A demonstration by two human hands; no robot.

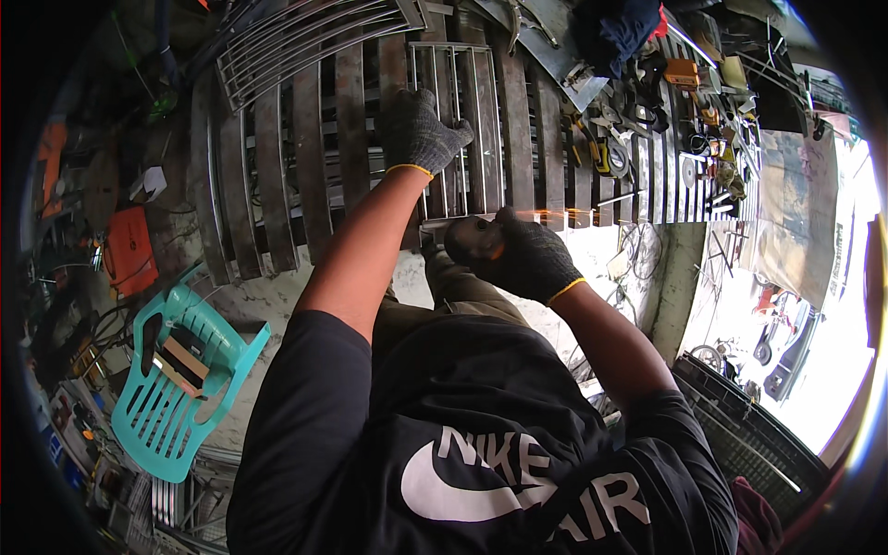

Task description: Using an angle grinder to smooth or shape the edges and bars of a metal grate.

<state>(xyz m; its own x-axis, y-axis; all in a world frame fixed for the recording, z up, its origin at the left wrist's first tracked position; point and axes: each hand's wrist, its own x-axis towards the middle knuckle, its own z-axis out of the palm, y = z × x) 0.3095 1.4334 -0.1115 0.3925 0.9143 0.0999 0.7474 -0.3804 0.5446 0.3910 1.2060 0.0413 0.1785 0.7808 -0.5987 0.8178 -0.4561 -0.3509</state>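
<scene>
My left hand (421,134), in a dark knit glove with a yellow cuff, holds down a narrow metal frame (452,176) of thin parallel bars. Its fingers curl over the left side bar and the thumb points right. At the frame's near end, my gloved right hand (525,254) is wrapped round a dark angle grinder (474,240). Orange sparks (564,217) stream rightward from there. The grinder's disc, and where it meets the metal, are hidden from me.
The frame lies on a slatted metal workbench (310,139). A larger barred grille (319,42) rests at its far left. Tools, a tape measure (614,157) and an orange box (682,73) crowd the right. A turquoise plastic chair (153,425) stands at left, holding a cardboard box (181,366).
</scene>
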